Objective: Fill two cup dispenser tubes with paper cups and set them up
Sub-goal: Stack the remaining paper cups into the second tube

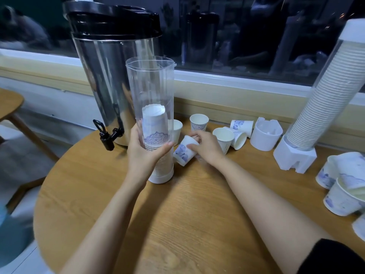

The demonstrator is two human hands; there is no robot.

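At the centre of the frame the clear tube (152, 89) stands upright on the tabletop (177, 224), its open mouth upward and a white cap (161, 177) closing its lower end, likely so that cups can be dropped in from above; the left hand (145, 151) is wrapped round its lower part, thumb in front, which I take as steadying it against tipping; inside, a stack (156, 135) of upside-down cups fills only the lower half, so this tube looks far from full. Just right of the tube the right hand (206, 147) grips one cup (184, 154) by its rim end, tilted on its side — whether it touches the wood I cannot tell — and it is probably the next to go in. Loose cups (199, 122) stand and lie in a row behind that hand, within easy reach; spare cups (339, 196) crowd the lower right edge. At the upper right a second tube (320, 95), packed with cups, sits in its white base (294, 158) — seemingly finished; a white holder (265, 135) waits beside it, perhaps for the tube in hand; a steel urn (110, 76) stands behind at upper left.
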